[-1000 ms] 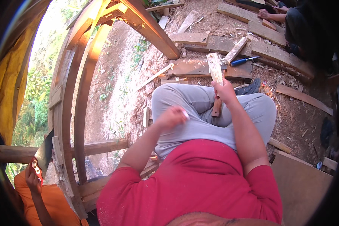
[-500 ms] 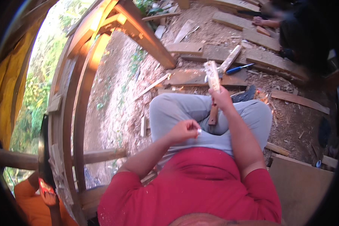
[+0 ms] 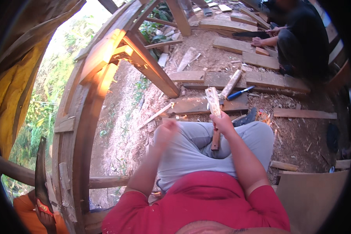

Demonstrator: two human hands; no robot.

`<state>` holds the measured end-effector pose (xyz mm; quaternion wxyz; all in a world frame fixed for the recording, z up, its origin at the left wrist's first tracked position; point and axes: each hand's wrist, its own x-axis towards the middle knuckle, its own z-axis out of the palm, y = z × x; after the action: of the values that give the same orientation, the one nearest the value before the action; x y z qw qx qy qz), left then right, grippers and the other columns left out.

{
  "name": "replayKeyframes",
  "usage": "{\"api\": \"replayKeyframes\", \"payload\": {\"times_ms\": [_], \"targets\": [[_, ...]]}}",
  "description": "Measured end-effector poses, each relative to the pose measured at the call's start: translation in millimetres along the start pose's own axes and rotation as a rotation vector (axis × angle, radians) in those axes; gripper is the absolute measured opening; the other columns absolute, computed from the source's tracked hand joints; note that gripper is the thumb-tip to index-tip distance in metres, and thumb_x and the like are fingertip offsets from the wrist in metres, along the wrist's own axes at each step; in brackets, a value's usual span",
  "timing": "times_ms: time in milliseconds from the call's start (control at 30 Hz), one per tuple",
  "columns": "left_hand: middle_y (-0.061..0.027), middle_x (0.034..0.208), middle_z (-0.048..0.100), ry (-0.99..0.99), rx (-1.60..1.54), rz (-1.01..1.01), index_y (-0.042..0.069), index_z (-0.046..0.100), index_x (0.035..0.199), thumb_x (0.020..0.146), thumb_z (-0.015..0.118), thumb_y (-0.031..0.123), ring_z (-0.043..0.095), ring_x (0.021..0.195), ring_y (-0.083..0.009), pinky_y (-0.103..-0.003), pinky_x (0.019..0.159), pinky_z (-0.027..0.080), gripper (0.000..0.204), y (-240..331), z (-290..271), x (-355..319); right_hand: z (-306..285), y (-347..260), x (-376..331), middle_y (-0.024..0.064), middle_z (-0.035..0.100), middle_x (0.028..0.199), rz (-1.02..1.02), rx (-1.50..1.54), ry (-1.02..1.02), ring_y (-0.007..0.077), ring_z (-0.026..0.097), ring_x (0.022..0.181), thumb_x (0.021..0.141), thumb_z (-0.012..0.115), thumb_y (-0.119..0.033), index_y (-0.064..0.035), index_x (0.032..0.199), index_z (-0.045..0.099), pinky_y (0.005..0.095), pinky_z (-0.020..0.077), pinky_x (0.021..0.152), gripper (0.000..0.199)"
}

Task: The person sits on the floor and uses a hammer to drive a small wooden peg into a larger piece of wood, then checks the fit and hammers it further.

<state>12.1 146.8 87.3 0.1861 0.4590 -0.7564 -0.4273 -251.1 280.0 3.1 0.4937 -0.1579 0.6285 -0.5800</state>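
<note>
My right hand is closed around a roughly hewn piece of pale wood, which stands up between my knees. Below the fist shows a brown wooden handle-like end; whether it joins the pale wood is hidden. My left hand, smeared by motion, is over my left knee, and its fingers cannot be made out. Just beyond the pale wood, a round stick and a blue-handled tool lie by a plank.
A timber frame rises on my left. Behind it, a person in orange holds a red-handled handsaw. Far right, a person in dark clothes crouches beside planks. A wooden board is near right.
My left hand has swung left and away from my lap to my left knee. My right hand keeps its hold on the wood. The view has shifted, showing more of the far ground.
</note>
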Motion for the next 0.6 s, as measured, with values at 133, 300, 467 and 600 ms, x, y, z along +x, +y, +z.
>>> {"api": "replayKeyframes", "payload": {"times_ms": [133, 300, 467, 600], "targets": [[-0.005, 0.1, 0.076, -0.946, -0.413, -0.384, 0.005, 0.069, 0.116, 0.101, 0.074, 0.017, 0.072, 0.093, -0.0132, -0.03, 0.089, 0.055, 0.02, -9.7, 51.7, -78.4, 4.1, 0.9, -4.4, 0.0018, 0.061, 0.075, 0.018, 0.001, -0.028, 0.0121, 0.059, 0.058, 0.1, 0.073, -0.026, -0.0029, 0.118, 0.063, 0.0321, 0.0526, 0.052, 0.031], [-0.0045, 0.088, 0.074, 0.108, 0.147, -0.059, 0.004, 0.074, 0.109, 0.096, 0.073, 0.015, 0.07, 0.081, -0.0162, -0.032, 0.077, 0.057, 0.017, -53.8, -45.0, 23.1, 1.2, 2.4, -12.0, 0.0013, 0.059, 0.073, 0.002, -0.002, 0.002, 0.0121, 0.058, 0.056, 0.101, 0.071, -0.027, -0.0062, 0.106, 0.061, 0.0311, 0.0512, 0.051, 0.024], [-0.0046, 0.089, 0.076, 0.538, -0.05, 0.077, 0.003, 0.075, 0.107, 0.096, 0.074, 0.015, 0.069, 0.08, -0.0109, -0.029, 0.074, 0.056, 0.016, -3.7, -96.5, 59.7, 6.4, -8.3, -10.1, 0.0009, 0.059, 0.074, -0.028, 0.01, -0.046, 0.0112, 0.058, 0.061, 0.101, 0.072, -0.024, -0.005, 0.113, 0.062, 0.0318, 0.0522, 0.055, 0.025], [-0.002, 0.098, 0.075, -0.039, -0.008, 0.032, 0.006, 0.074, 0.111, 0.099, 0.076, 0.016, 0.068, 0.086, -0.0104, -0.027, 0.082, 0.055, 0.016, 41.4, 1.2, -11.3, -4.3, -10.2, -10.5, 0.0008, 0.058, 0.074, -0.017, 0.029, -0.026, 0.0114, 0.058, 0.06, 0.101, 0.072, -0.024, -0.0047, 0.113, 0.061, 0.0316, 0.0514, 0.054, 0.024]]}}
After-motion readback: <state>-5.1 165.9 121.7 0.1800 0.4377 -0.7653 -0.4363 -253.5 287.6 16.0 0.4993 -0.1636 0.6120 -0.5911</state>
